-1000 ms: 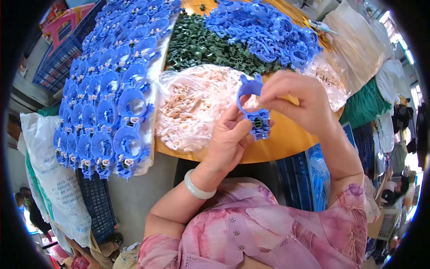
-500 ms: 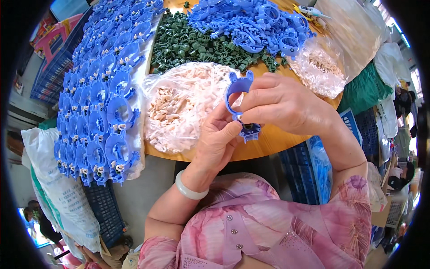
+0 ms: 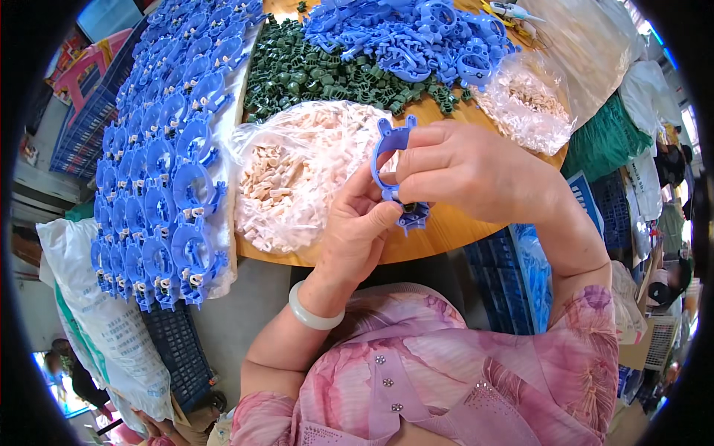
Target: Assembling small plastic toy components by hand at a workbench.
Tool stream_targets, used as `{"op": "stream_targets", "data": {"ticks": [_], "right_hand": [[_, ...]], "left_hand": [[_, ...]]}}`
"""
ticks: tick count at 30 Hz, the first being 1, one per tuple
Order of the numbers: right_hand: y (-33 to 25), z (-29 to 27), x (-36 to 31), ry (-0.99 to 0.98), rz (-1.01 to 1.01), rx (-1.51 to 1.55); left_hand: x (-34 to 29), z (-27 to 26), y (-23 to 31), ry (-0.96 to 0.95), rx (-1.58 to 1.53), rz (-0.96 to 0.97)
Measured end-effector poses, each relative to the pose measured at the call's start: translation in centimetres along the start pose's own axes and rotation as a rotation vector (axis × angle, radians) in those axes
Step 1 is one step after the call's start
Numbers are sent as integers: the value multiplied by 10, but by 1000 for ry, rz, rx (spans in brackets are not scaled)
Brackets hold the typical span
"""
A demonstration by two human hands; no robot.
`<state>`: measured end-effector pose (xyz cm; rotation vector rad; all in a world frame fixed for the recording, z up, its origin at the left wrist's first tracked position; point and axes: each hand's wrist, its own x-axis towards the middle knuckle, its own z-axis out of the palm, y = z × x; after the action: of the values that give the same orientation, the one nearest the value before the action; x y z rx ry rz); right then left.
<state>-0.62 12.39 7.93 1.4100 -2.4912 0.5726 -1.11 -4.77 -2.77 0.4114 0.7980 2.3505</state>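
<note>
Broadly, table (image 3: 446, 235): upper centre, heaped parts (image 3: 320, 78) seemingly kept within reach.
Right hand (image 3: 470, 175): fingers bunched at the blue ring (image 3: 394, 138); anything pinched, cannot tell.
Left hand (image 3: 358, 224): grasping its lower end, probably steadying it.
Blue ring: mid-frame, roughly upright.

blue ring part (image 3: 395, 139): glossy plastic; green pieces (image 3: 327, 74): shiny plastic; table (image 3: 449, 229): smooth wood
</note>
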Motion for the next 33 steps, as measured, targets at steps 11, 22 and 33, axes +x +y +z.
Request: {"op": "stream_targets", "data": {"ticks": [11,22,33], "right_hand": [[-23,10,-10,200,442,83],[-36,30,-18,320,689,295],[-34,33,-22,311,544,63]], "left_hand": [[-1,4,-1,10,-37,107],[-2,3,-3,26,29,208],[-2,3,1,69,-115,102]]}}
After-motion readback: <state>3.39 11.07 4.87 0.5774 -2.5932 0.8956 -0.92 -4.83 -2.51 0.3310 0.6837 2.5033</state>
